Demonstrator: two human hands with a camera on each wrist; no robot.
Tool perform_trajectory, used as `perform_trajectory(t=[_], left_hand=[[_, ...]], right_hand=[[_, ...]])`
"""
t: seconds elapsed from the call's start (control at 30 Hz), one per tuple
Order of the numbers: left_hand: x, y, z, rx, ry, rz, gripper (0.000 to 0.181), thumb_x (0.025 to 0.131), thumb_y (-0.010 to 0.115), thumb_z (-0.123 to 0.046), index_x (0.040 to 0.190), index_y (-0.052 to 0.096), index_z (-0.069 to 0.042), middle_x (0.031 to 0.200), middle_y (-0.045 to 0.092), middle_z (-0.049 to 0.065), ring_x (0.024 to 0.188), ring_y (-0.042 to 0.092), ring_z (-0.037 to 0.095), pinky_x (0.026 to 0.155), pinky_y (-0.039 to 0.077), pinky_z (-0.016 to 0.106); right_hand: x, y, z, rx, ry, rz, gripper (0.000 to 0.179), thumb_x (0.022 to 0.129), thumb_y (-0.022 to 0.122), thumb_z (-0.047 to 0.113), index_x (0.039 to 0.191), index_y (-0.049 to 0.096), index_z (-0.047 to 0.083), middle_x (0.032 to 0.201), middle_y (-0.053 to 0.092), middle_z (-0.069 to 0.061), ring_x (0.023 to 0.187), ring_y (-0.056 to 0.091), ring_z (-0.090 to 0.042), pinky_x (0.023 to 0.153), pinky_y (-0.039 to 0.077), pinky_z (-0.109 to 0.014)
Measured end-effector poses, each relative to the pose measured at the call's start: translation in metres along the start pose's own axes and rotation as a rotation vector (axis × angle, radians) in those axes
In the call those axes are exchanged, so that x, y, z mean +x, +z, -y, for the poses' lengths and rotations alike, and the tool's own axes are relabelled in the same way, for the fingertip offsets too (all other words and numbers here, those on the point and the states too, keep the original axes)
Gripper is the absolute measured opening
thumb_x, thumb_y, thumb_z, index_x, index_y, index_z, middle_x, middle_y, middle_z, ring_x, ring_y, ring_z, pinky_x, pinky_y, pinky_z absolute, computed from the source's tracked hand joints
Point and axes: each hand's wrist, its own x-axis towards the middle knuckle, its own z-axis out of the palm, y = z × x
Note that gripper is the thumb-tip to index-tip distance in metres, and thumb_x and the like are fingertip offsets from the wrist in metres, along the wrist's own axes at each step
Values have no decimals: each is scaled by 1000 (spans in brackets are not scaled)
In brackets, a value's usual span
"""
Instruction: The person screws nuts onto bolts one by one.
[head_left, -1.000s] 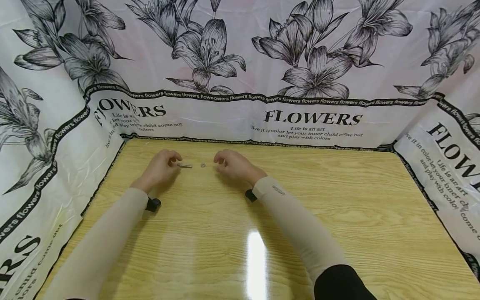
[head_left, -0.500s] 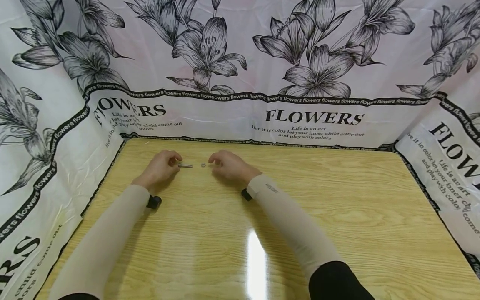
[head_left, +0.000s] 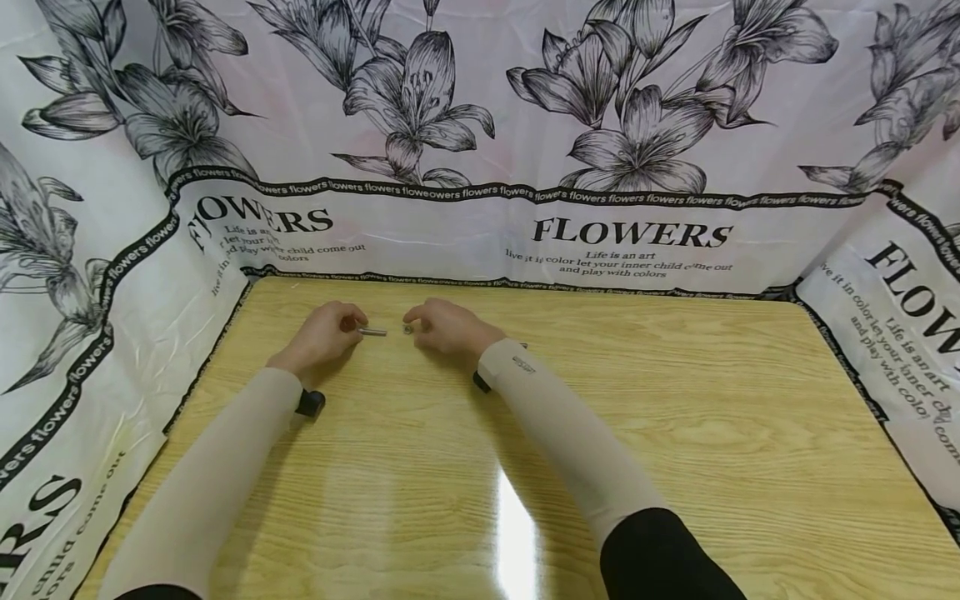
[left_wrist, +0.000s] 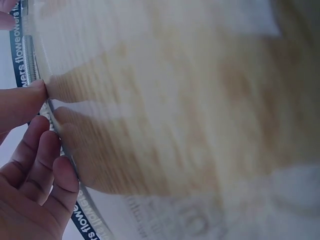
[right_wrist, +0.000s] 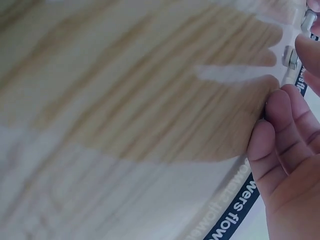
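From the head, the left hand (head_left: 319,337) has its grip pinching the bolt (head_left: 372,332) over the worktop (head_left: 712,392); the nut (head_left: 408,328) is just off the bolt's free end, right hand (head_left: 452,327) beyond. Left wrist: thread showing past the thumb (left_wrist: 22,104)! Right wrist: fingertips by the nut, pinching or not, can't tell.

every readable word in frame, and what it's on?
"FLOWERS": floral cloth; some copies cut off
"Life is an art": floral cloth
"color let your inner child": floral cloth, line ends creased
"and play with colors": floral cloth
"flowers", repeated: black band
Right sleeve: lettering too small to read
Metal rod, small metal piece: no readable text
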Motion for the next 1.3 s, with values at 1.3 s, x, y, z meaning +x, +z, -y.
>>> perform_trajectory(t=[1.3], left_hand=[[0,1,5,22,2,11,10,92,63,-9,100,65,-3,96,60,12,88,55,26,79,47,41]], right_hand=[[0,1,5,-127,-28,26,12,91,60,18,98,69,16,96,60,4,85,53,-11,76,47,-26]])
